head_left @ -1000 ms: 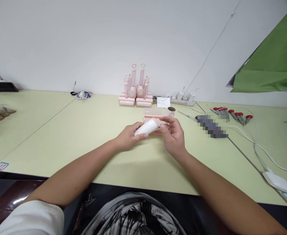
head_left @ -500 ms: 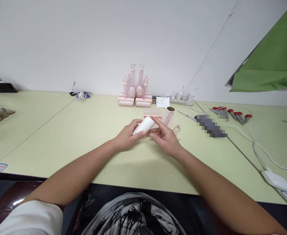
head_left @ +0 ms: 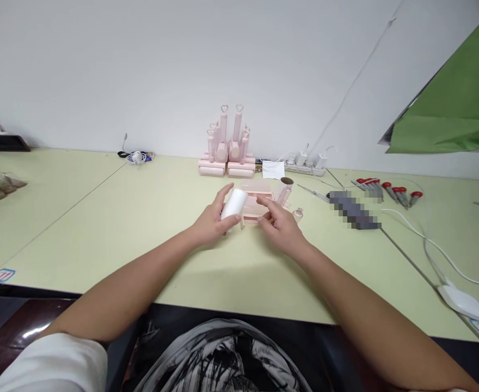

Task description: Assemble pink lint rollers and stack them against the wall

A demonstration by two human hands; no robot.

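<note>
My left hand [head_left: 215, 220] is closed around a white paper roll [head_left: 234, 203], which leans with its upper end toward the right. To its right, my right hand [head_left: 279, 222] has its fingers apart and holds nothing. Behind and between the hands lies a pink lint roller case [head_left: 257, 202], partly covered by the roll and my fingers. A pink handle piece [head_left: 284, 194] rests beyond my right fingertips. Close to that hand lies another clear pink piece [head_left: 298, 214], partly hidden by it.
Pink lint rollers with heart-topped handles [head_left: 231, 142] stand against the wall. A brown disc [head_left: 287, 181], a white paper [head_left: 272, 169] and a power strip [head_left: 307, 169] sit behind. Several red-capped screwdrivers [head_left: 398, 191], a blurred-out dark object [head_left: 354, 210] and cables are to the right.
My right hand has come off the roll and moved slightly right, its fingers opening. My left hand keeps the roll, now tilted more upright and a little further left, uncovering more of the pink case.
</note>
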